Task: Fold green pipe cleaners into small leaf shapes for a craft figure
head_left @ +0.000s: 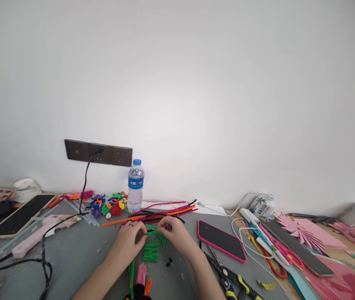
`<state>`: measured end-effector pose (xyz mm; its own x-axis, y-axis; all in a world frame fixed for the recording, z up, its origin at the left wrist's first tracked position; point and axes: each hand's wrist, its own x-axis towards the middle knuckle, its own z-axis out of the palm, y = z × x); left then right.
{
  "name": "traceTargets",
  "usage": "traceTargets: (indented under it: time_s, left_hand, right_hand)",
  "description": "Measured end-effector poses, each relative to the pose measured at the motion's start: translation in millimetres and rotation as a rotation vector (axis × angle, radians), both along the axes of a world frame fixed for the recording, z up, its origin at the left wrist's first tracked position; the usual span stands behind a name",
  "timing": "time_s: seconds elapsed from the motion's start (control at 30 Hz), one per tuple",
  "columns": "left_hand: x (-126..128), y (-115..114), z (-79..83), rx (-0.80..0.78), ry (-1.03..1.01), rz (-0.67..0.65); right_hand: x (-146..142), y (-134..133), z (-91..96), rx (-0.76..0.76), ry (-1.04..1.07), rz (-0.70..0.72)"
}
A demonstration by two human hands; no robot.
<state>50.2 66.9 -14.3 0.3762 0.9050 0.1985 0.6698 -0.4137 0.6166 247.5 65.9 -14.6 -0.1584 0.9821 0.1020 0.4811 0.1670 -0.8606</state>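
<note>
My left hand point(129, 240) and my right hand point(175, 232) meet over the grey mat, both pinching a bent green pipe cleaner point(155, 233) between their fingertips. Just below them lie folded green pipe cleaner pieces point(150, 252). A bundle of straight pipe cleaners point(152, 216) in orange, pink, red and black lies right behind my hands. At the bottom edge sits a small figure of pink, orange and black pipe cleaners point(140, 283).
A water bottle point(135, 186) stands by the wall under a socket strip point(98, 153). A pink-cased phone point(221, 241) and pliers point(230, 280) lie to the right. A pink glue gun point(41, 232), its black cable and a tablet point(19, 216) lie left. Pink paper shapes point(305, 231) cover the right side.
</note>
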Motion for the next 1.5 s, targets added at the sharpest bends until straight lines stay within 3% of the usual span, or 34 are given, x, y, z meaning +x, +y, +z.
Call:
traceTargets:
  time_s: [0.17,0.33,0.83,1.1,1.3,1.5]
  left_hand:
    - [-0.2,2.9,3.6,-0.085,-0.208,-0.058]
    - [-1.0,4.8,2.4,-0.134,-0.406,0.003]
    - [-3.3,5.6,3.7,-0.144,-0.568,0.012]
    - [-3.7,-0.8,14.6,-0.335,-0.821,0.049]
    - [-1.2,-5.7,20.1,-0.322,-0.997,0.081]
    - [-2.1,-8.6,24.4,-0.361,-0.960,0.016]
  right_hand:
    - [-1.9,-3.3,9.0,-0.012,0.094,0.019]
    - [-3.9,-5.2,12.6,-0.038,0.100,0.058]
    - [-3.5,-10.5,23.5,-0.097,0.217,0.167]
    - [-10.4,-15.6,36.1,-0.183,0.471,0.289]
    - [-16.7,-19.0,41.2,-0.254,0.584,0.338]
    - [-17.2,-21.1,45.3,-0.287,0.615,0.361]
